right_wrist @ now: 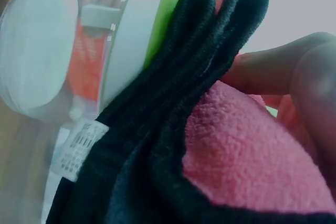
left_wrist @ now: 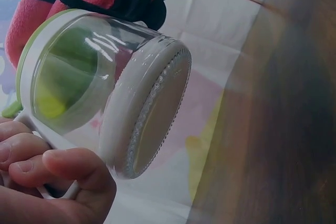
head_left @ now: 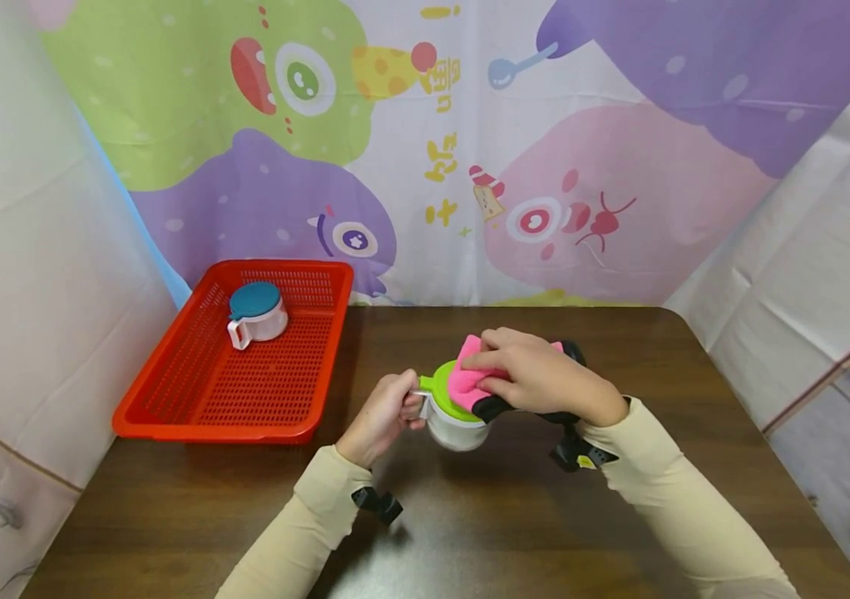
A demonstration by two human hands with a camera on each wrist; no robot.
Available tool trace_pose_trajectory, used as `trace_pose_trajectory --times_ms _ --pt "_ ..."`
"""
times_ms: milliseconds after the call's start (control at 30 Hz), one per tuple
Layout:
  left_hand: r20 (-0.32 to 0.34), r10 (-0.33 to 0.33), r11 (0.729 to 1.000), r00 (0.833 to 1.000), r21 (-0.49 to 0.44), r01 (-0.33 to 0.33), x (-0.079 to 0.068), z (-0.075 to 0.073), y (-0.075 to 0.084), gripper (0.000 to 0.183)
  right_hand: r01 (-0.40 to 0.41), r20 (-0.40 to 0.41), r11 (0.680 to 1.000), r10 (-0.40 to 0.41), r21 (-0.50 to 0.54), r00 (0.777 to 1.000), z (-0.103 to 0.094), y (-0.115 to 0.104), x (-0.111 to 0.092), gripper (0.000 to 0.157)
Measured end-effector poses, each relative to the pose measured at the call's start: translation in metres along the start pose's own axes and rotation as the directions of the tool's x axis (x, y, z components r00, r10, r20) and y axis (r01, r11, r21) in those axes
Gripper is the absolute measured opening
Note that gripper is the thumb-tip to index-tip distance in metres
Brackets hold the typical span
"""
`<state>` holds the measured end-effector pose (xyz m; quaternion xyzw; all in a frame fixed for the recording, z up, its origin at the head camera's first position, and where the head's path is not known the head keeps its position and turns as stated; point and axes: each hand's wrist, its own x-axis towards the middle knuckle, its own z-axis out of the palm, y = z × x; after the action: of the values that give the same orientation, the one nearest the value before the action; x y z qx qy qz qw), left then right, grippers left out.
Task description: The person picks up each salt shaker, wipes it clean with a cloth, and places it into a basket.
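Note:
My left hand (head_left: pixel 386 413) grips the handle of a clear seasoning jar (left_wrist: pixel 121 72) with a green lid (head_left: pixel 443 389). The jar is tilted above the table, and its ribbed base faces the left wrist camera. With its fingers bent over a folded pink cloth (head_left: pixel 468 381) with black edging, my right hand (head_left: pixel 537 370) presses it onto the lid. In the right wrist view the cloth's black edge (right_wrist: pixel 152 129) lies along the lid's side, and a small white label (right_wrist: pixel 81 149) hangs from it. Part of the lid is hidden beneath the cloth.
A red plastic basket (head_left: pixel 219 434) with slotted walls stands at the left of the brown table (head_left: pixel 485 532). Inside it sits another jar, with a blue lid (head_left: pixel 254 299) and a white handle. A cartoon-printed curtain (head_left: pixel 425 150) hangs behind the table's back edge.

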<state>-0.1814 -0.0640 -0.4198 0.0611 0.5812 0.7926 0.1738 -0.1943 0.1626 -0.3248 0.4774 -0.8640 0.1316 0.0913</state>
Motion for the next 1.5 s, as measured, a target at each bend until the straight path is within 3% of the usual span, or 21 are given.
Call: trace_pose_trajectory --times_ms 400,800,1500 --pt "0.002 -0.014 0.999 1.0 0.029 0.014 0.0 0.001 -0.002 0.032 -0.005 0.12 1.0 0.006 -0.01 0.993 -0.004 -0.016 0.004 0.028" --pt "0.014 -0.05 0.996 0.999 0.075 0.049 0.002 0.004 -0.003 0.032 0.048 0.116 0.998 -0.044 -0.028 0.992 -0.001 -0.02 0.011 0.023" --pt "0.043 -0.053 0.989 0.998 0.137 0.047 0.001 0.011 -0.005 0.032 -0.029 0.116 0.997 0.036 -0.069 0.993 0.003 -0.009 0.019 0.019"
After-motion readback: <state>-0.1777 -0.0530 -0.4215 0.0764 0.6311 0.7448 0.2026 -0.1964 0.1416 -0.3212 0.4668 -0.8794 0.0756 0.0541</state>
